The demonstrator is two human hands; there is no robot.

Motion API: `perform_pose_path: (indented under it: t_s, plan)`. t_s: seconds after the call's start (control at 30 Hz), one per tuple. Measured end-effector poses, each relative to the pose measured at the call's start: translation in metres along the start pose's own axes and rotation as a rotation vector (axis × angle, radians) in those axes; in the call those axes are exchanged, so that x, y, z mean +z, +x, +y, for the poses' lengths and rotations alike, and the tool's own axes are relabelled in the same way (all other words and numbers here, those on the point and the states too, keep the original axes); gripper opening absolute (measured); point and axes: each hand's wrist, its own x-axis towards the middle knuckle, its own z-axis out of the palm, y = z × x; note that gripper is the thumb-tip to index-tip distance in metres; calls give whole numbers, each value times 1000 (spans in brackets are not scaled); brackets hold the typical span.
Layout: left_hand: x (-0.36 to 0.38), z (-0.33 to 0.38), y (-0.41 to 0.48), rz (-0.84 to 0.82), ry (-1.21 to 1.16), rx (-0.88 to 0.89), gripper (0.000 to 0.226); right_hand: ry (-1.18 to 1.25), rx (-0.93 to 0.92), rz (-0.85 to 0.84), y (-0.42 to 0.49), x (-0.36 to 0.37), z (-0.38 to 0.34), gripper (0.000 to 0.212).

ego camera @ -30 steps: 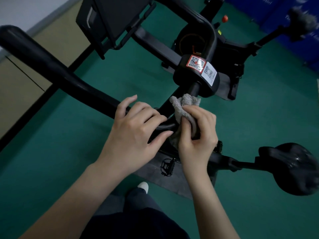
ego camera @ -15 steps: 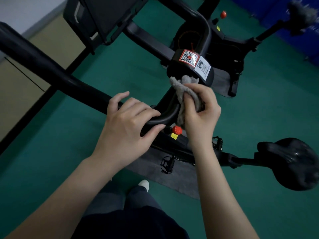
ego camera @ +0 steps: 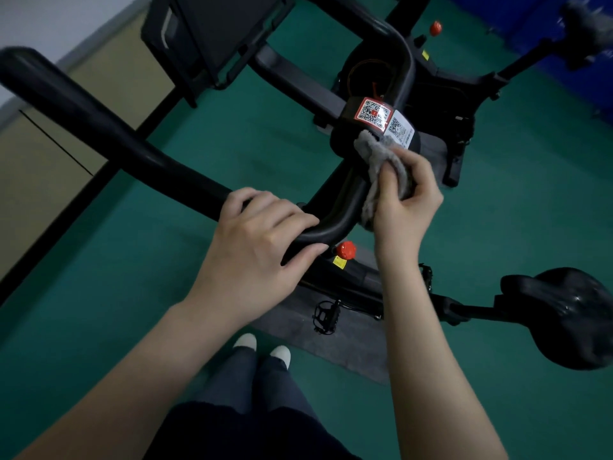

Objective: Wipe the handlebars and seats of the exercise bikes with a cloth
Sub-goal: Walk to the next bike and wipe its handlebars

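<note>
A black exercise bike's handlebar (ego camera: 109, 137) runs from the upper left down to a bend at the centre. My left hand (ego camera: 255, 240) grips the bar at that bend. My right hand (ego camera: 408, 200) holds a grey cloth (ego camera: 381, 164) and presses it on the bar's inner curve, just below the centre block with two QR stickers (ego camera: 381, 117). The bike's black seat (ego camera: 574, 313) sits at the lower right, apart from both hands.
A red knob (ego camera: 346, 250) sits on the frame under the bar. A black console (ego camera: 212, 34) stands at the top. A second bike (ego camera: 441, 78) and its seat (ego camera: 583, 31) are at the upper right. Grey mat (ego camera: 348, 346) on green floor; my feet (ego camera: 262, 346) below.
My right hand has slid the cloth up the bar's curve toward the QR stickers. My left hand has kept its grip on the bend.
</note>
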Motion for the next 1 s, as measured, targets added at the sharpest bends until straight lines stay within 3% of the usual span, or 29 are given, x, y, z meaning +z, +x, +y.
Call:
perform_pose_path:
  t_s: [0.27, 0.5, 0.77, 0.87, 1.0]
  plan:
    - [2, 5, 4, -29, -11, 53, 40, 107, 129, 98, -59, -5, -1, 25]
    - [10, 21, 13, -23, 22, -12, 40, 286, 270, 227, -10, 11, 10, 12]
    - [23, 39, 9, 61, 125, -149, 31, 370, 450, -25, -51, -15, 20, 10]
    - [27, 44, 7, 95, 118, -192, 30, 229, 281, -74, -32, -35, 13, 13]
    - [30, 49, 5, 152, 94, -252, 27, -46, -217, -205, 23, -35, -16, 14]
